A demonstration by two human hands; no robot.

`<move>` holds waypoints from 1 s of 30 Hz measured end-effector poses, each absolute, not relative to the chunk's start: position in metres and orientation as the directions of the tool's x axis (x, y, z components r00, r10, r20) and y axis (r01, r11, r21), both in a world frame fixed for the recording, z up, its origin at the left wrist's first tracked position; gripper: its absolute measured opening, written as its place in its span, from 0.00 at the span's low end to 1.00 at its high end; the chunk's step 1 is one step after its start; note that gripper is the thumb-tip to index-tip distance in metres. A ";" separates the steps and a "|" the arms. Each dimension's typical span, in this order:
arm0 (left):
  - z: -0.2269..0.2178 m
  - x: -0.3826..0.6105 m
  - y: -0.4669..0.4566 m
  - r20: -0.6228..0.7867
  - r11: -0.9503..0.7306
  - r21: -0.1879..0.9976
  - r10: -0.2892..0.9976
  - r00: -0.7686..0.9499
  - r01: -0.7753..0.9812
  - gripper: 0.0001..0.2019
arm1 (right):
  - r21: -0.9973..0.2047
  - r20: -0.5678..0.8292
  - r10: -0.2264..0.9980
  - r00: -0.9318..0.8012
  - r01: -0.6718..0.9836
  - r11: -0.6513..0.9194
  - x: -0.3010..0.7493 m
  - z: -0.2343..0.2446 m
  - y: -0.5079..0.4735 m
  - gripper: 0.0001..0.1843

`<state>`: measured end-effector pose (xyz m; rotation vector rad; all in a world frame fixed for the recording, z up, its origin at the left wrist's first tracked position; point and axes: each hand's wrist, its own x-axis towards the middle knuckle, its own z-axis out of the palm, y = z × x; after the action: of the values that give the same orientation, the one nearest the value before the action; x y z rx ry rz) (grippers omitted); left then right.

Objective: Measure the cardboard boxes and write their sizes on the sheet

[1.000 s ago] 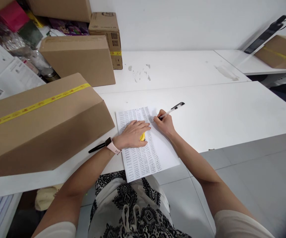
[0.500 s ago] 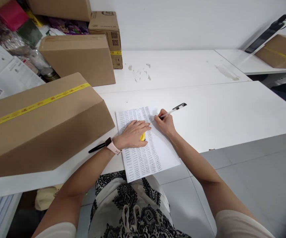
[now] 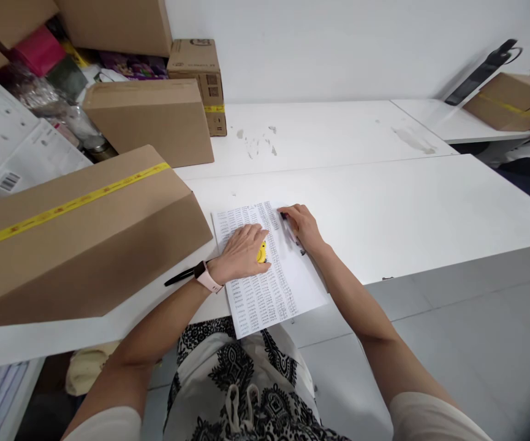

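Observation:
A printed sheet of paper [image 3: 269,288] full of small columns of text lies on the white table [image 3: 407,208], its lower end hanging over the front edge. My left hand [image 3: 242,250] rests on the sheet with fingers curled over a small yellow object [image 3: 261,252]. My right hand [image 3: 302,226] lies at the sheet's upper right and holds a pen [image 3: 288,231], blurred and laid low along the paper under the fingers. A pink-strapped watch [image 3: 206,277] is on my left wrist.
A large cardboard box with yellow tape [image 3: 71,233] sits close on the left. More cardboard boxes [image 3: 154,119] and packages pile up behind it. Another taped box [image 3: 508,101] stands on the far right table. A dark pen-like item [image 3: 179,277] lies by my left wrist.
The pen has swung down from pointing up and right to lying low under my right hand. The view has shifted slightly. My left hand has stayed on the sheet.

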<state>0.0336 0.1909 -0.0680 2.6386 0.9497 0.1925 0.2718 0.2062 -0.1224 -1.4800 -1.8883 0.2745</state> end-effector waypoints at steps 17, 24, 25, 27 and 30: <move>-0.037 -0.036 0.075 0.118 -0.247 0.890 0.937 0.329 0.384 0.35 | -0.833 0.354 0.926 -0.129 0.406 0.375 0.214 -0.061 0.149 0.13; -0.022 -0.071 0.039 0.083 -0.196 0.868 0.963 0.257 0.455 0.39 | -0.960 0.132 0.831 -0.541 0.138 0.242 0.133 -0.020 0.082 0.12; -0.021 -0.075 0.036 0.080 -0.196 0.862 0.963 0.257 0.468 0.39 | -0.968 0.117 0.835 -0.538 0.127 0.217 0.128 -0.021 0.079 0.12; -0.020 -0.085 0.029 0.084 -0.208 0.840 0.962 0.260 0.500 0.39 | -0.976 0.106 0.827 -0.552 0.100 0.192 0.123 -0.022 0.078 0.12; -0.020 -0.112 0.020 0.113 -0.222 0.780 0.970 0.216 0.585 0.37 | -0.974 0.140 0.788 -0.600 0.060 0.219 0.129 -0.019 0.089 0.12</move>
<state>-0.1118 0.0198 -0.0203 1.8944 1.4344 0.8254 0.1287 0.0888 -0.0188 -0.7843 -1.8467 1.4330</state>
